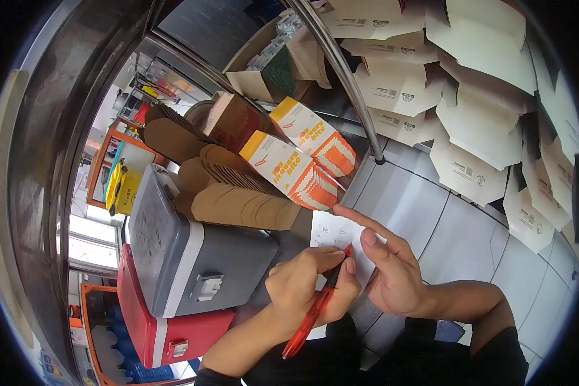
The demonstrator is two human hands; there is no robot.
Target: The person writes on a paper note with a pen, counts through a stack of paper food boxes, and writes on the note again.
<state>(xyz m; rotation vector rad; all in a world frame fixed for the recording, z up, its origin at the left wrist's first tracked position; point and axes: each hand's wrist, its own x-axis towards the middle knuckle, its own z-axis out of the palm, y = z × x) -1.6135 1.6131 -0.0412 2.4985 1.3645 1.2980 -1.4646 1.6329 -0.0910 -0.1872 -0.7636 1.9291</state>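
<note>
My left hand point(309, 283) is closed around a red see-through pen point(307, 321), its tip on a small white slip of paper point(325, 230). Handwritten marks and numbers show on the slip. My right hand point(399, 270) holds the slip's right side, thumb in front and fingers reaching along its edge and behind it. The two hands are close together, with part of the paper hidden by them.
Beyond the paper stand orange-and-white printed cartons point(289, 170) and stacked brown cardboard pieces point(238, 206). A grey cooler box point(231, 264) rests on a red one point(193, 334) at left. Stacked white folded boxes point(476, 122) fill the upper right, past a metal post point(344, 71).
</note>
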